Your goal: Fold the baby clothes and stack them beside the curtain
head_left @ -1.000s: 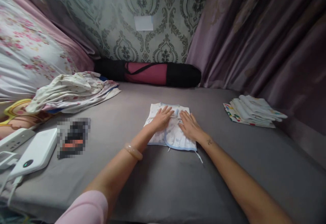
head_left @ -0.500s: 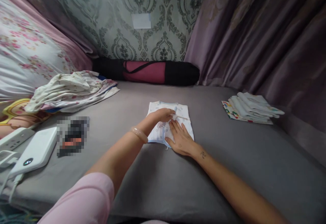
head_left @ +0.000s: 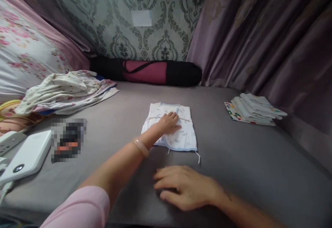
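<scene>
Dim lt, soft shadows | R curtain (head_left: pixel 272 31) darkest | R hand (head_left: pixel 185 188) blurry | L patch (head_left: pixel 67 141) pixelated | edges stretched

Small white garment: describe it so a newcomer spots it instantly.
Find the black-and-maroon bag along the patterned wall. Nearer, on the grey sheet, the small white garment lies flat under the left hand. Blue edging and white ties set it apart from the folded stack right and crumpled heap left.

Wears a pale-pink sleeve (head_left: pixel 83 205) toward eight o'clock, a glossy bangle (head_left: pixel 140 147) toward seven; bears a blurred dark wrist mark (head_left: pixel 229 197) toward five.
</scene>
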Demonstrator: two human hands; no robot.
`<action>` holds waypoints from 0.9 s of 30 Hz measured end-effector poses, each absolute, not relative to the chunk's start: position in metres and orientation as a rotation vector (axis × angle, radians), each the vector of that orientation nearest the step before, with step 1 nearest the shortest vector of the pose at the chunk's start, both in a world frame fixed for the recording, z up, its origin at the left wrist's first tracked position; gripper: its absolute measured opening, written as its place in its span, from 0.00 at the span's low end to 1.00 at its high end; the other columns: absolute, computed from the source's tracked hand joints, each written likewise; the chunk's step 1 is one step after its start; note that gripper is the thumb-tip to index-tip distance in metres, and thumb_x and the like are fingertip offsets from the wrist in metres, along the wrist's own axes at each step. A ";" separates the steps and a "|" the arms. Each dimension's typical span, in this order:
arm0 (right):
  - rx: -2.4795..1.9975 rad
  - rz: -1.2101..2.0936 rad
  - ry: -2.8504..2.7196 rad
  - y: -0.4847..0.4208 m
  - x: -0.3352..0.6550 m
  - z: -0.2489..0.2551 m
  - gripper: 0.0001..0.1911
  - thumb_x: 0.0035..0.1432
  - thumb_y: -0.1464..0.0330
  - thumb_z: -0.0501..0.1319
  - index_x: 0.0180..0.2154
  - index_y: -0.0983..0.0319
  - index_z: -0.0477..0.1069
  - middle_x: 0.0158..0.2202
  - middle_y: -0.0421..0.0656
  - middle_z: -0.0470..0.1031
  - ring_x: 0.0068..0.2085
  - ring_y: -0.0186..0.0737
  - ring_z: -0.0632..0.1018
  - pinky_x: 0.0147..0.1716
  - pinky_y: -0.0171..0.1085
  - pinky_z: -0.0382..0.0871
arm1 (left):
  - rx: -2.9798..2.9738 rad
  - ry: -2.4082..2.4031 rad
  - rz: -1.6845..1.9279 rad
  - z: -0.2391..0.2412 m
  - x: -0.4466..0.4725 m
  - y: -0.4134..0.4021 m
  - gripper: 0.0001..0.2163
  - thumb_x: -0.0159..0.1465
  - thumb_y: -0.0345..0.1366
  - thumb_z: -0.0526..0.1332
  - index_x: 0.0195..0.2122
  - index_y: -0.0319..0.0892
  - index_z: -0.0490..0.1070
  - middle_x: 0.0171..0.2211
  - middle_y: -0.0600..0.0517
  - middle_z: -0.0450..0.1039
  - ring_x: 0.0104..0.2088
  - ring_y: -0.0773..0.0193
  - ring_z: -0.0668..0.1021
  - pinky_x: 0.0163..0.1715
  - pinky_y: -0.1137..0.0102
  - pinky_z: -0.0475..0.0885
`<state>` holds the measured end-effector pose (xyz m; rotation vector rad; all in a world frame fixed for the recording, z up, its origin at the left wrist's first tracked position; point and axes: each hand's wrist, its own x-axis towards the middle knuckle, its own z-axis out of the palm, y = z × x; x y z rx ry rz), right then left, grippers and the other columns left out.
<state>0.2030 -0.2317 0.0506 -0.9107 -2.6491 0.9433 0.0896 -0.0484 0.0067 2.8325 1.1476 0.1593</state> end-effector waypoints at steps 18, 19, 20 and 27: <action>-1.703 0.068 -2.482 -0.134 0.259 -0.019 0.34 0.66 0.56 0.41 0.65 0.71 0.50 0.67 0.55 0.47 0.68 0.47 0.48 0.64 0.49 0.44 | 2.852 1.189 0.188 -0.017 0.079 -0.055 0.26 0.71 0.42 0.38 0.65 0.30 0.50 0.67 0.39 0.47 0.67 0.53 0.50 0.64 0.59 0.47; -1.704 0.065 -2.503 -0.136 0.265 -0.017 0.33 0.67 0.57 0.41 0.65 0.72 0.50 0.68 0.55 0.46 0.68 0.47 0.48 0.64 0.49 0.45 | 2.843 1.175 0.175 -0.016 0.078 -0.054 0.27 0.71 0.43 0.38 0.65 0.30 0.49 0.67 0.39 0.47 0.67 0.53 0.49 0.64 0.60 0.47; -1.700 0.066 -2.520 -0.137 0.270 -0.016 0.33 0.67 0.57 0.41 0.65 0.72 0.49 0.68 0.55 0.45 0.68 0.47 0.48 0.64 0.49 0.45 | 2.838 1.155 0.162 -0.015 0.077 -0.053 0.27 0.71 0.44 0.38 0.65 0.30 0.49 0.67 0.39 0.47 0.67 0.54 0.49 0.64 0.60 0.46; -1.539 0.202 -2.652 -0.155 0.294 -0.003 0.28 0.68 0.63 0.41 0.66 0.63 0.49 0.68 0.49 0.45 0.68 0.44 0.46 0.64 0.51 0.45 | 2.836 1.110 0.134 -0.015 0.076 -0.050 0.29 0.70 0.47 0.36 0.66 0.31 0.48 0.67 0.40 0.46 0.67 0.54 0.47 0.64 0.61 0.44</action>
